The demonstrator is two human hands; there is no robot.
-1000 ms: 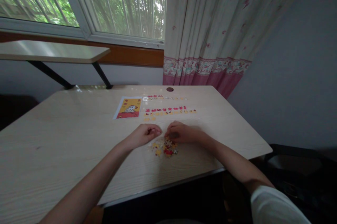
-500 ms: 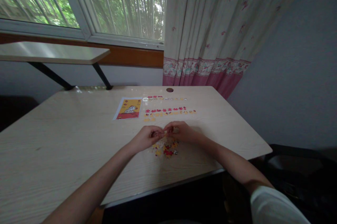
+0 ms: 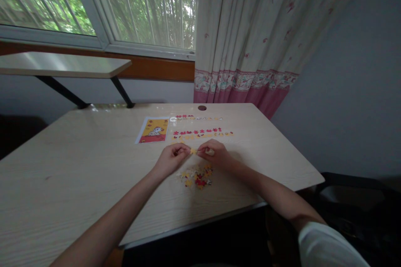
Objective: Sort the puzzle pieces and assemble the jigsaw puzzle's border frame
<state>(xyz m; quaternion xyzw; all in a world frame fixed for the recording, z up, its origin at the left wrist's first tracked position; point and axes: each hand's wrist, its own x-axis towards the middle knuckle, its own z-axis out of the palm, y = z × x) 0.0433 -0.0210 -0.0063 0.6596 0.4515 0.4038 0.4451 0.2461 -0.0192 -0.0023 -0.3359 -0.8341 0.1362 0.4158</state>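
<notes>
Holds a yellow puzzle piece [image 3: 193,151] between two narrow pinches: fingertips of the left hand [image 3: 173,157] at its nine o'clock, those of the right hand [image 3: 216,153] at its three. Looks about equally near to both; too small to tell a long axis. Shows a pale patch inside the right hand's curl; cannot tell whether another piece or bare desk [image 3: 94,175]. Has the loose pile of pieces [image 3: 201,182] near six o'clock, apart from the fingers, rows of red and yellow pieces [image 3: 188,136] around twelve to one, and the picture card [image 3: 153,130] at ten.
</notes>
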